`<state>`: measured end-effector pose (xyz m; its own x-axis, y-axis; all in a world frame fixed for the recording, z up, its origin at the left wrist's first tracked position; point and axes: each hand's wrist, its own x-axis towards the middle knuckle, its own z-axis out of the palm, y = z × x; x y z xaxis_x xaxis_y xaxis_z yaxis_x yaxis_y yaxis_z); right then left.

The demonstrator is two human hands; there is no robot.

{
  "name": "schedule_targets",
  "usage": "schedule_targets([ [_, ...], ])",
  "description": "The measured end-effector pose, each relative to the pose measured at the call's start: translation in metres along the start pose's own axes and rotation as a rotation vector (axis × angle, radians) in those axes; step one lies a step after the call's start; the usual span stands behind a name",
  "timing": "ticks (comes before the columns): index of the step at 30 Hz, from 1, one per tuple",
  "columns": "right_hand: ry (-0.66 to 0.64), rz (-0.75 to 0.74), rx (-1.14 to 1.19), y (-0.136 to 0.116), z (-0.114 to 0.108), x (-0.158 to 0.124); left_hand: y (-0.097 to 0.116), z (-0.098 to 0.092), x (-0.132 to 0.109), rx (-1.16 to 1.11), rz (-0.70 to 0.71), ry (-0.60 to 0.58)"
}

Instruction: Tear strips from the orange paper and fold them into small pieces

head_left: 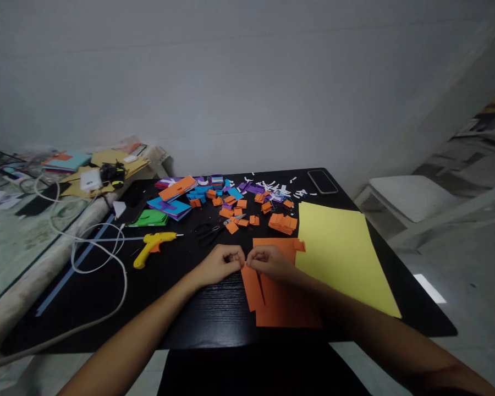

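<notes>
Black table carries glue gun, phone, yellow sheet; left fingers and right fingers pinch orange strip.

I see the bare left forearm and bare right forearm angle inward; the left hand and right hand nearly meet, fingers curled into pinches.

At six o'clock the black tabletop gleams over a fine wood-like grain, and the orange strip at five is smooth matt paper, like the yellow sheet at three! Round at nine, the glue gun looks plastic with a metal tip; the phone at two shows smooth glass, the wall at twelve matt.
</notes>
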<state>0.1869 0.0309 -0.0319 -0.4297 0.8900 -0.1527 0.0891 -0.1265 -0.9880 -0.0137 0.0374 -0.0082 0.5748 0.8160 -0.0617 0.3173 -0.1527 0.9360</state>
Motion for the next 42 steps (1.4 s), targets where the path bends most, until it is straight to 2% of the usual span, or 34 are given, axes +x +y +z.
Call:
schedule_targets([
  [7,0.067,-0.019,0.069,-0.001,-0.008,0.003,-0.003,-0.013,0.001,-0.031,0.012,0.066],
  [10,0.026,0.010,0.160,0.002,-0.004,0.002,-0.003,-0.010,0.001,-0.061,0.016,0.099],
  [14,-0.001,0.017,0.184,0.003,0.001,0.000,0.000,-0.004,0.000,-0.010,0.035,0.081],
  [22,-0.008,0.045,0.213,0.001,-0.005,0.002,0.000,-0.007,-0.001,0.071,0.067,0.114],
  [29,-0.051,0.050,0.231,0.002,-0.002,0.000,-0.002,0.000,-0.001,0.064,0.060,0.058],
  [35,-0.067,0.065,0.155,0.004,-0.002,0.001,0.000,0.003,-0.002,0.083,0.084,0.016],
  [42,-0.092,0.076,0.145,-0.002,-0.010,0.003,-0.001,-0.001,0.000,0.036,0.085,0.038],
])
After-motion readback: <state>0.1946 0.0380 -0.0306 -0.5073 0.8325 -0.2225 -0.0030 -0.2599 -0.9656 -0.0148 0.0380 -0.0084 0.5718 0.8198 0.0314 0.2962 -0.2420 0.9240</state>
